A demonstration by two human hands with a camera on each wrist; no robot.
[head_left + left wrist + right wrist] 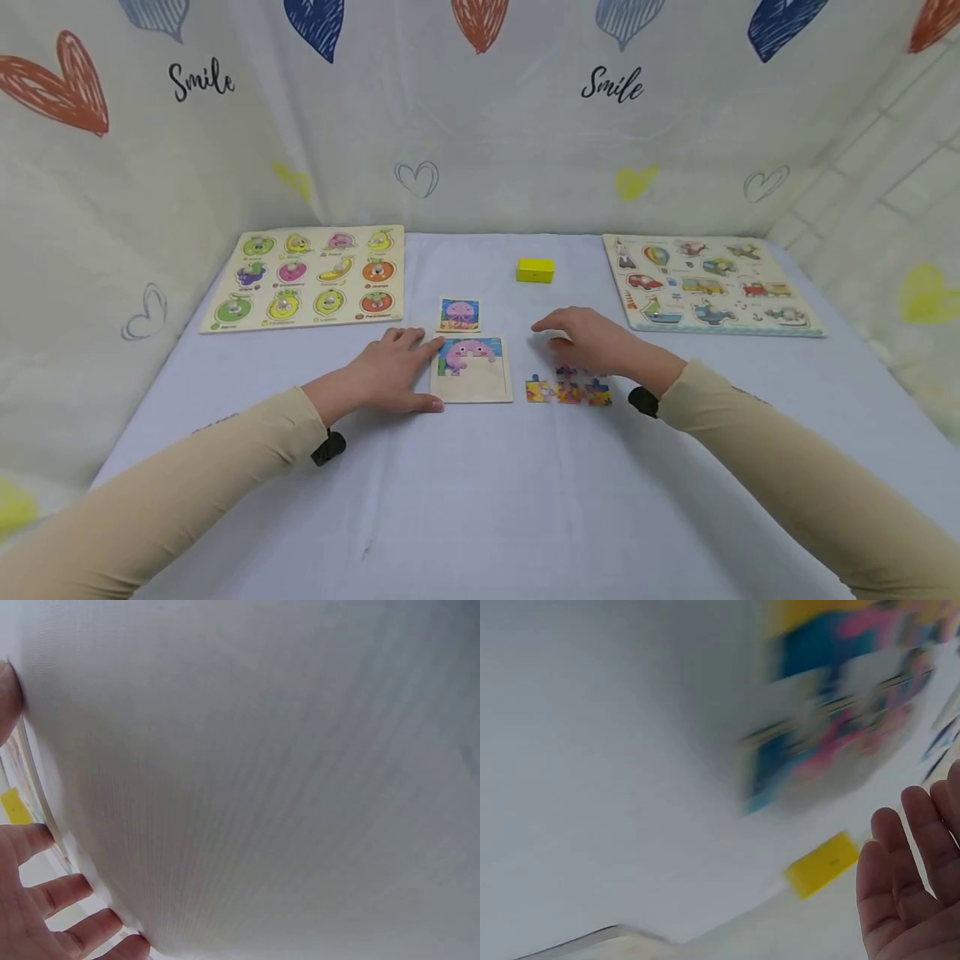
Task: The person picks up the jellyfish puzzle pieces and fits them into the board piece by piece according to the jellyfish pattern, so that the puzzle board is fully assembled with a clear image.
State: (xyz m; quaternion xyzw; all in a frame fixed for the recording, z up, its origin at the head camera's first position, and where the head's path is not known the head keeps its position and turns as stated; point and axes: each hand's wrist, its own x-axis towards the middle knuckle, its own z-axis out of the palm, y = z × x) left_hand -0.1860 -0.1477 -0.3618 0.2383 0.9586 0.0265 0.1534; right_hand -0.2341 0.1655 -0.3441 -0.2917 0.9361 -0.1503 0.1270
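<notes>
A small wooden puzzle tray (472,387) lies mid-table, its top filled with a pink jellyfish picture. My left hand (396,369) rests flat on the cloth, fingers straight, touching the tray's left edge. Loose colourful puzzle pieces (567,391) lie to the tray's right. My right hand (592,340) hovers over them, fingers relaxed and holding nothing. In the right wrist view the fingers (919,851) are spread and the pieces (832,727) are blurred. A small jellyfish reference card (459,315) lies behind the tray.
A yellow block (535,271) sits further back. A fruit peg puzzle board (307,277) lies at the back left, a vehicle peg puzzle board (712,283) at the back right. Curtains with hearts enclose the white-clothed table (480,500).
</notes>
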